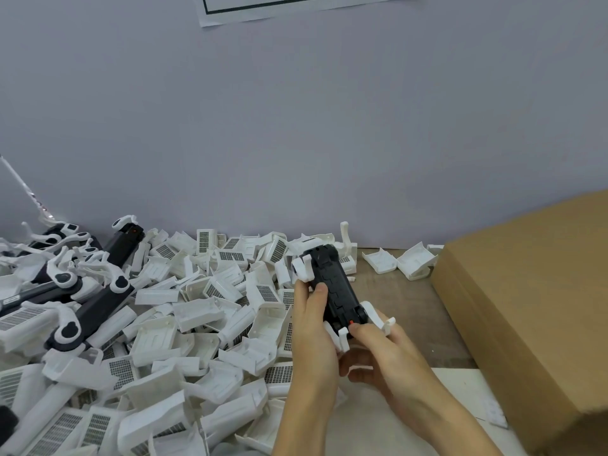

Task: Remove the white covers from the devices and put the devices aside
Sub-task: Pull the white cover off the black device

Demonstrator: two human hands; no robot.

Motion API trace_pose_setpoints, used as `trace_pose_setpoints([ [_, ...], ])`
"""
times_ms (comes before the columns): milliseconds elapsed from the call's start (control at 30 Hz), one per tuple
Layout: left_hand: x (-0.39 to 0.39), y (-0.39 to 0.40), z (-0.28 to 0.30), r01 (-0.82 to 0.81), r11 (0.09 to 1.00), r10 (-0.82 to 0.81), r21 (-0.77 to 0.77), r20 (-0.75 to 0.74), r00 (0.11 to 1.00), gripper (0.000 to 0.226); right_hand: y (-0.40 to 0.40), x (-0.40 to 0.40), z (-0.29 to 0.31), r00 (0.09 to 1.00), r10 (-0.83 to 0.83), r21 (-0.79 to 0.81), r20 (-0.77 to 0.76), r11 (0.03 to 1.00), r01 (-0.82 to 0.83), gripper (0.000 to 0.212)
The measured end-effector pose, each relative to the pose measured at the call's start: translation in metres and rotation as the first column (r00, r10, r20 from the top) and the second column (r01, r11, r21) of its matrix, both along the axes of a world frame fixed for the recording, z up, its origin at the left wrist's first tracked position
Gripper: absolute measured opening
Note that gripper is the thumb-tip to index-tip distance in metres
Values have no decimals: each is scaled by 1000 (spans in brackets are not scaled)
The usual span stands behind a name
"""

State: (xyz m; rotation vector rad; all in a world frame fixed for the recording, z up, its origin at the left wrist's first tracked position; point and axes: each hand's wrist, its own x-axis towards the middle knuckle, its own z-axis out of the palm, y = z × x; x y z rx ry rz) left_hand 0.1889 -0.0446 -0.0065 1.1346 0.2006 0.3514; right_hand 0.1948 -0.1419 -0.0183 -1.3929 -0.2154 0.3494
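Holding a black device (335, 287) up over the table (404, 301), just right of the big pile of white covers (184, 327). Left hand (311, 330) wrapping the device's left side, thumb laid on the black body, fingers curled round behind. Right hand (383, 353) pinching at the near end, thumb tip pressing right by the little orange spot, fingers curled under the white clip (378, 315) there. So both hands clamping on the same device, neither one loose.

Looking like mid-strip on this one: white bits still hanging on at the far end (304, 266) and at the near end, black body bare in between. Can't tell whether those are one cover or separate pieces, too blurry.

Next move, guessing: prying or sliding the near white piece off with the right thumb while bracing the body with the left. Needing a firm hold on the black part, not the white, or the whole thing just twisting instead of unclipping. Then dropping the white piece on the pile and parking the device with the other devices (95, 311) lying over on the left. Cardboard box (526, 307) sitting off to the right, well apart from the pile.
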Motion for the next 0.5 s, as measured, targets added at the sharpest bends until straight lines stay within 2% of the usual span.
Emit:
trace_pose_setpoints([
  [67, 1, 1, 0, 6, 994, -6, -114, 4, 1000, 22, 0, -1, 2, 1000, 17, 38, 11, 999, -17, 17],
  [167, 3, 6, 3, -112, 957, 133, -267, 59, 989, 26, -4, -1, 4, 994, 88, 36, 67, 995, -91, 26],
  [300, 5, 26, 9, -272, 833, 383, -482, 146, 912, 19, -6, -1, 2, 971, 92, -230, 219, 972, -40, 35],
  [400, 7, 40, 7, -363, 772, 488, -522, 120, 865, 18, -8, -3, 3, 903, 284, -551, 323, 832, -65, 29],
  [500, 9, 43, 6, -395, 766, 504, -508, 91, 859, 20, -10, -5, 3, 875, 438, -782, 208, 612, -121, 26],
])
